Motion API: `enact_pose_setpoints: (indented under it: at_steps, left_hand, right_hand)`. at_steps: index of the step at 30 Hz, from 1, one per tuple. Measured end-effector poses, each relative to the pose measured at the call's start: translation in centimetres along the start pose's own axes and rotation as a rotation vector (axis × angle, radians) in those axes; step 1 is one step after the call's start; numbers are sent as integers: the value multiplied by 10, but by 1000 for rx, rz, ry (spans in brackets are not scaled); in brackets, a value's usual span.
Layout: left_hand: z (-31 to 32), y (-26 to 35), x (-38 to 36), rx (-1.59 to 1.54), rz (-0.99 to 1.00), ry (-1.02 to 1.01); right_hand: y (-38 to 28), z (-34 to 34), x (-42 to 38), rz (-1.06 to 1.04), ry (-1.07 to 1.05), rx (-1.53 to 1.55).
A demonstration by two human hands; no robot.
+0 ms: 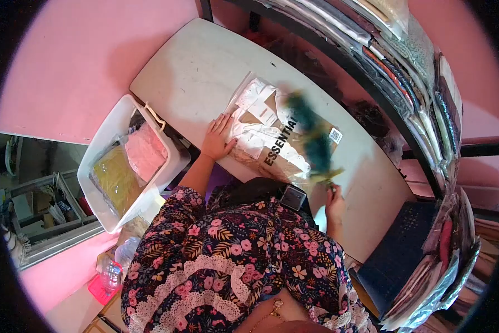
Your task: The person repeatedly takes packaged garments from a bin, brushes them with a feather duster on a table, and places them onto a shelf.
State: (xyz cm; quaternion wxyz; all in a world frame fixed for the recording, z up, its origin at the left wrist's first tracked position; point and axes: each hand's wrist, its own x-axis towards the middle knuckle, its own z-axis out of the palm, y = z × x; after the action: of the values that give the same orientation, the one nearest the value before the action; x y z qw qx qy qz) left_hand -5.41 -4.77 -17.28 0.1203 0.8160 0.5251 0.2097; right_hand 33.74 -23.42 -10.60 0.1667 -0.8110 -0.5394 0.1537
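the left hand [217,140] lies flat and open, fingers spread, pressing down the near-left edge of a clear plastic garment bag [271,139] that rests on the white counter [194,72]. the right hand [334,201] is closed around the handle of a teal feather duster [310,136], whose blurred head sits over the bag's right half. judging by this, the step in hand is dusting the packaged garment while it is pinned in place; the next move seems to call for keeping the flat palm firm so the slippery bag does not slide as the feathers pass over it. the bag's long axis runs from the near edge of the counter diagonally away toward the shelves [405,61], and the black lettering on it runs along that same line. the duster's long axis lies roughly parallel, handle toward the person, feathers pointing away. a white bin [102,150] of folded cloth stands just left of the counter.
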Motion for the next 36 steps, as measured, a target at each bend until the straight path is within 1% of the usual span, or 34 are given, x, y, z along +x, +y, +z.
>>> enact_pose_setpoints:
  at_steps: [1,2,4,5,6,8,9,10,11,12,13,14,16,18,20,21,23,24,26,27,28,30,31,32,34,36]
  left_hand:
    - [1,-1,1,4,4,1]
    - [1,-1,1,1,0,0]
    - [1,-3,2,8,29,13]
    - [0,-3,2,8,28,15]
    - [-1,-2,1,7,27,17]
    - [-2,0,-1,4,19,20]
    - [-2,0,-1,-13,10,16]
    - [-2,1,-1,-29,1,11]
    - [-1,0,0,-30,-3,12]
    - [2,-1,1,-73,-17,111]
    - [4,-1,0,-116,-32,211]
    - [7,-2,-2,-117,-35,212]
    - [12,-3,-5,-106,-19,234]
    - [14,-3,-10,-70,-31,237]
    - [13,-4,-11,-35,-43,239]
    - [13,-6,-10,-65,-31,212]
    - [14,-10,-6,-88,-10,196]
    - [15,-10,-6,-88,-10,199]
    - [17,-11,-6,-114,9,242]
    - [14,-10,-6,-108,10,243]
    - [13,-7,-8,-110,8,257]
    - [11,-5,-11,-142,14,292]
    - [11,-6,-11,-153,11,304]
    - [11,-8,-9,-163,8,317]
    - [9,-11,-7,-161,5,304]
    - [9,-12,-7,-163,36,347]
  right_hand:
    - [0,-1,6,87,61,40]
    - [-2,0,11,86,58,37]
    - [-12,7,17,134,158,150]
    - [-15,9,15,53,94,146]
    - [-24,10,11,-157,56,199]
    - [-42,5,7,-428,-119,-14]
    - [-47,6,8,-368,-123,17]
    - [-48,7,14,-371,-125,15]
    - [-47,8,23,-256,-55,8]
    - [-47,9,31,-142,15,1]
    - [-49,12,39,-117,48,42]
    - [-51,13,42,-120,46,40]
    - [-70,8,41,-251,-104,29]
    - [-77,14,35,-529,-248,53]
    - [-91,14,35,-570,-242,-51]
    - [-96,16,41,-572,-241,-52]
    - [-108,22,58,-232,-115,-125]
    - [-110,25,61,-233,-114,-125]
    - [-112,32,64,-353,-91,7]
    - [-111,34,60,-513,-99,27]
    - [-110,32,57,-511,-101,26]
    - [-110,26,51,-620,-296,-100]
    - [-116,19,51,-540,-255,-51]
    - [-118,20,54,-538,-257,-52]
    - [-120,21,59,-152,-188,-78]
    - [-104,28,54,-154,-205,-37]
